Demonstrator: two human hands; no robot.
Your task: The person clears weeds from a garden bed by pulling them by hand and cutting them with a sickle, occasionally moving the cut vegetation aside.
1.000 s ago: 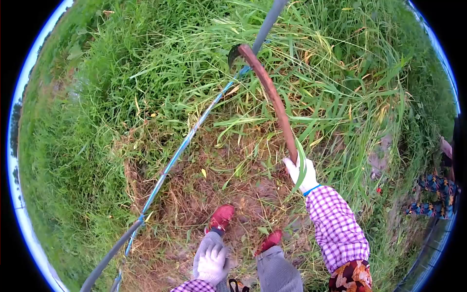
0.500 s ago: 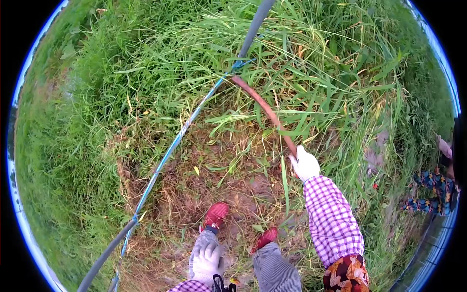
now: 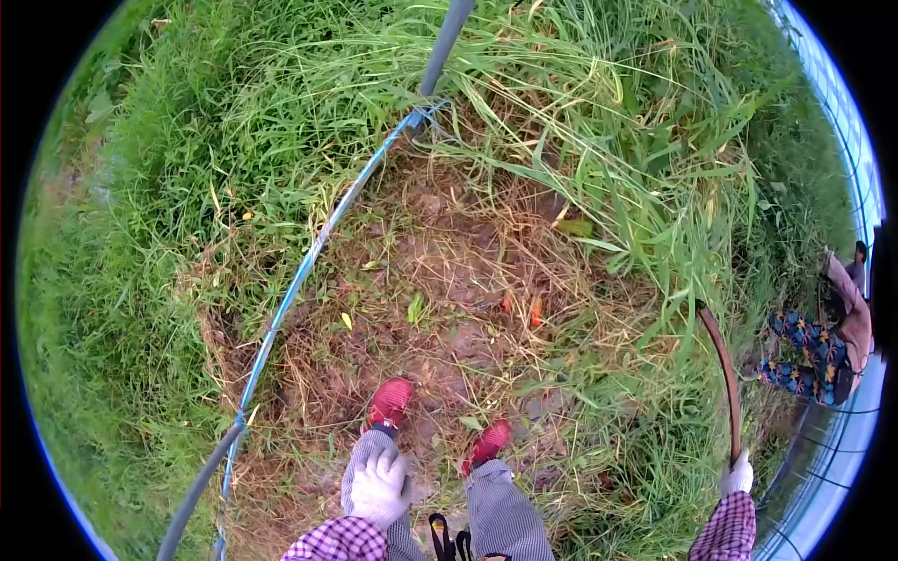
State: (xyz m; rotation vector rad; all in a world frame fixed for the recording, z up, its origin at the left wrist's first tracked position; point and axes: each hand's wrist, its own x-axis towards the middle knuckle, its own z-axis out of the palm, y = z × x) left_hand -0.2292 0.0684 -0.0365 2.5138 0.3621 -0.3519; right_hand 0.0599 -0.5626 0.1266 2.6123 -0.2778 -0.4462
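Observation:
My right hand (image 3: 738, 475), in a white glove, is closed around the lower end of a curved brown stick (image 3: 725, 374) at the right. The stick's upper tip touches cut green grass (image 3: 678, 299). My left hand (image 3: 380, 484), also in a white glove, rests on my left knee with its fingers spread and nothing in it. A light blue cord (image 3: 313, 248) runs slantwise over the ground left of my feet, tied to grey poles. Flattened brown grass (image 3: 449, 252) and bare soil lie before my red shoes (image 3: 390, 404).
Another person (image 3: 823, 346) in flowered trousers bends at the far right, by a pale blue net or fence (image 3: 837, 467). A grey pole (image 3: 447, 45) rises at the top centre, another (image 3: 198, 494) at the lower left. Tall green grass stands around.
My right hand has swung the stick from the centre out to the lower right. Long grass near the top centre has shifted rightward, uncovering brown ground. My left hand stays on the knee.

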